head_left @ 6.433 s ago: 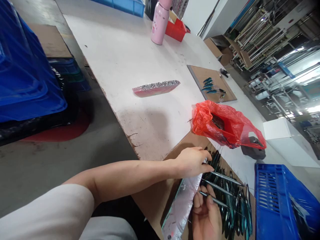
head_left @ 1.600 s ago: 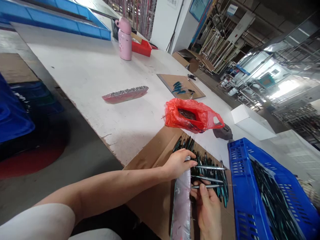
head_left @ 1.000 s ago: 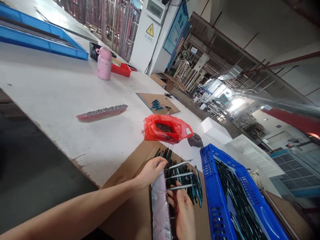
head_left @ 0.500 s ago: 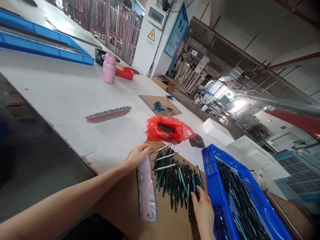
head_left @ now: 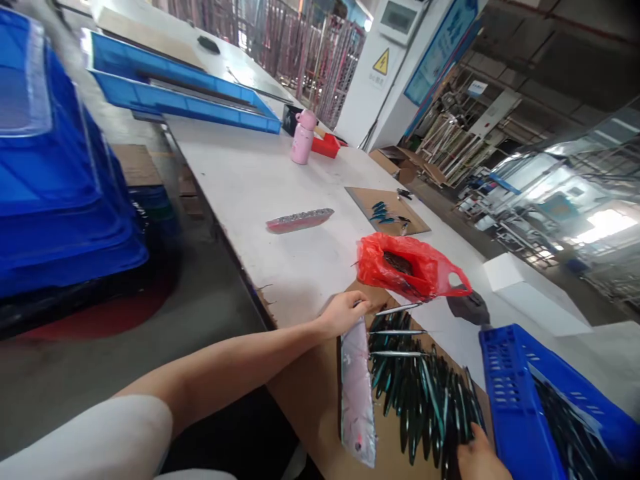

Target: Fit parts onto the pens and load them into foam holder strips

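Observation:
My left hand (head_left: 345,312) is closed on the far end of a flat pink strip (head_left: 357,393) with silvery, foil-like edges. Beside the strip, many slim spindle-shaped pieces (head_left: 407,410), dark green and glossy, lie in a row on brown cardboard (head_left: 307,393). Several silver spindles (head_left: 397,353) rest crosswise over their far ends. At the row's right end, partly cut off by the frame's bottom, my right hand (head_left: 483,459) has its thumb and fingers around a dark spindle; its grip is partly hidden.
A blue crate (head_left: 513,400) of dark spindles stands right. Beyond the row sit a red plastic bag (head_left: 373,263), another pink strip (head_left: 300,221), a board with teal pieces (head_left: 417,225) and a pink bottle (head_left: 303,140). Stacked blue bins (head_left: 55,180) stand left, past the table edge.
The view has swung left, so the table contents sit farther right and the stacked blue bins show. My left hand stays at the strip's end; my right hand remains by the row's right end.

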`<state>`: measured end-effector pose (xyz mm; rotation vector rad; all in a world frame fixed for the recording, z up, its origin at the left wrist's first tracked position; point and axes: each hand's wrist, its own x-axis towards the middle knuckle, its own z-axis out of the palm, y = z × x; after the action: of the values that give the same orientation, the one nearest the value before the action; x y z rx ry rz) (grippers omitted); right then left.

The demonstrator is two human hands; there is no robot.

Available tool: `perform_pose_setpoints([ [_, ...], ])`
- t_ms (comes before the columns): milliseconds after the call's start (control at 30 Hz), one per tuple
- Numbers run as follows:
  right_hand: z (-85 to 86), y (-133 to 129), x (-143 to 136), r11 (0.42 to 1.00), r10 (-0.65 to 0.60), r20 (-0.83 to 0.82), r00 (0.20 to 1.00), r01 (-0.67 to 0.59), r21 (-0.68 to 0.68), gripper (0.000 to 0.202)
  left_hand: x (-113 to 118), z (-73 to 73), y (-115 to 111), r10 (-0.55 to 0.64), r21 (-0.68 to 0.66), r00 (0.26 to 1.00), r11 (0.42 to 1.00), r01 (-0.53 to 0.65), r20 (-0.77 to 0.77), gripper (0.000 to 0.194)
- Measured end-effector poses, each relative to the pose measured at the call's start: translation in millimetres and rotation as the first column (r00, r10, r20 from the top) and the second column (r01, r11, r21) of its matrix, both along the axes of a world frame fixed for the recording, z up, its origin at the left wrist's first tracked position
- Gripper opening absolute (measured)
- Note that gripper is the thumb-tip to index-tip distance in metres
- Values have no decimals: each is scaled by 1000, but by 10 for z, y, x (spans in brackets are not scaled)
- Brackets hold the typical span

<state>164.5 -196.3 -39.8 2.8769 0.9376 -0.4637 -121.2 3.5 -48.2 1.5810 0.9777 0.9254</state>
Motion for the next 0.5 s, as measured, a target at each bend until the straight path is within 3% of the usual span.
perform_pose_setpoints([
  [100, -102, -17, 177, 997, -22, -85, 996, 28, 74, 60, -5, -2, 4, -11, 0, 1000, 1000, 11, -17, 30],
  [200, -148, -40, 283, 990, 20, -79, 997, -9, 140, 49, -13, 6, 4, -26, 13, 1000, 1000, 26, -10, 28],
  [367, -63, 15, 298, 958, 87, -90, 992, -58, 280, 32, -37, 79, -14, -34, 14, 999, 999, 34, 2, 29],
  [500, -34, 180, 338, 911, 66, -119, 991, -11, 413, 36, -40, 105, -2, -30, 16, 999, 999, 30, -10, 31],
])
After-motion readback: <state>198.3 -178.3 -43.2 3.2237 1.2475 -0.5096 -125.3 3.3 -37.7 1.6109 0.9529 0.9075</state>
